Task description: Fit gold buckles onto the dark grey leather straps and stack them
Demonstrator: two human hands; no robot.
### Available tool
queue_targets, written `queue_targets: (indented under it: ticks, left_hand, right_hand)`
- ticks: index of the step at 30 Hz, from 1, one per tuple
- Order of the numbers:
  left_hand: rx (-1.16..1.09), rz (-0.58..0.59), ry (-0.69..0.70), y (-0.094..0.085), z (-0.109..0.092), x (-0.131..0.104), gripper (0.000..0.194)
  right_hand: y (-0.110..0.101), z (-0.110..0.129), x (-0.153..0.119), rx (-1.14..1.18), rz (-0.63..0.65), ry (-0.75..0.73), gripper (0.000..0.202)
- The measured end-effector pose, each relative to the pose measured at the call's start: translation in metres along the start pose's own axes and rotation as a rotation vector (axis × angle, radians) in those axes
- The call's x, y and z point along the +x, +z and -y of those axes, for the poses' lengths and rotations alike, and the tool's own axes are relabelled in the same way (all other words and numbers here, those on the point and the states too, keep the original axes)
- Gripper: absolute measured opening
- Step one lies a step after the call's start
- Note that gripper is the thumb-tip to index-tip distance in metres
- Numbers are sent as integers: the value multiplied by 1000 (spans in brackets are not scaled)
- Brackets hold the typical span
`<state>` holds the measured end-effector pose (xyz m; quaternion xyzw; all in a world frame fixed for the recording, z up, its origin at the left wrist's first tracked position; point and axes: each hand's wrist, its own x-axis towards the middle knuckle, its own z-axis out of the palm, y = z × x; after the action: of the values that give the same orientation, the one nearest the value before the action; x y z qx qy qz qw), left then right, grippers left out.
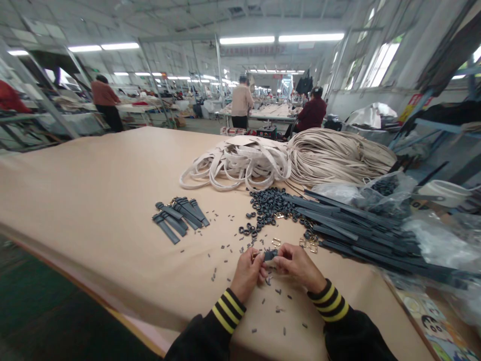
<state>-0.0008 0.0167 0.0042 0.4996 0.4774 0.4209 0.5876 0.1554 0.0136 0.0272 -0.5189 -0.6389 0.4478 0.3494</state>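
Between my two hands, just above the table, is a short dark strap piece (pixel 269 255). My left hand (pixel 248 271) pinches its left end, where a bit of gold metal shows at the fingers. The fingertips of my right hand (pixel 298 264) are closed on its right end. Beyond the hands lie a gold rectangular buckle (pixel 276 241) and a heap of small dark loops (pixel 268 205). Little dark bits (pixel 278 291) are scattered around my hands. To the left rests a small pile of dark strap tabs (pixel 180 214), some with gold hardware.
Long dark strips (pixel 361 225) lie at the right beside clear plastic bags (pixel 432 240). Bundles of pale straps (pixel 240 160) cover the table's far side. Brown paper (pixel 93 190) covers the tabletop. Several people work at tables farther back, including one person in a beige top (pixel 241 102).
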Motion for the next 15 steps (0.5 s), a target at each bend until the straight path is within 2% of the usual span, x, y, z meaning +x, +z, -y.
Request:
queue_targets:
  ticks: [3, 10, 15]
  left_hand:
    - [-16, -6, 0, 1, 2, 0, 30]
    - [17, 21, 17, 0, 6, 1, 28]
    - [109, 67, 8, -1, 1, -1, 27]
  right_hand:
    - [6, -6, -1, -2, -50, 13, 15]
    - [10, -2, -3, 45, -23, -32, 15]
    - [11, -6, -4, 101, -35, -35, 11]
